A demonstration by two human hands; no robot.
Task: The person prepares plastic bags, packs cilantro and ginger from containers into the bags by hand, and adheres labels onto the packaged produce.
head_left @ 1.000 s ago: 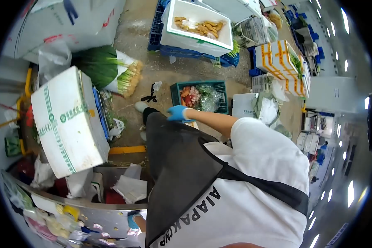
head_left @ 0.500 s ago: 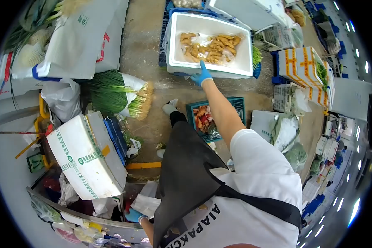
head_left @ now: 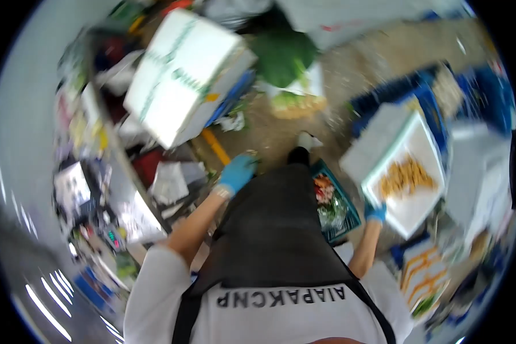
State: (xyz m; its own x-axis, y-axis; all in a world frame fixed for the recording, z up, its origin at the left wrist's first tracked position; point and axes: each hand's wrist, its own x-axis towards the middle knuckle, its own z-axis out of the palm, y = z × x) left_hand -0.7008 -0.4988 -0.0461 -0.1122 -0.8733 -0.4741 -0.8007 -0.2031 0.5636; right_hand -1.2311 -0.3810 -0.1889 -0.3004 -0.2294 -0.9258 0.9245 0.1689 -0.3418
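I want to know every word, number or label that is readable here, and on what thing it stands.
"AIAPAKCNP": in black capitals, upside down in the view, on the chest of the white T-shirt.
Green print on the white foam box: too blurred to read.
Lit digits on the small display: too small and blurred.
I can read no other text.

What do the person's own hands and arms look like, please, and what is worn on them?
The left hand and right hand both wear light blue gloves. White short sleeves cover the upper arms, and the forearms have no sleeves. The blur hides finer markings.
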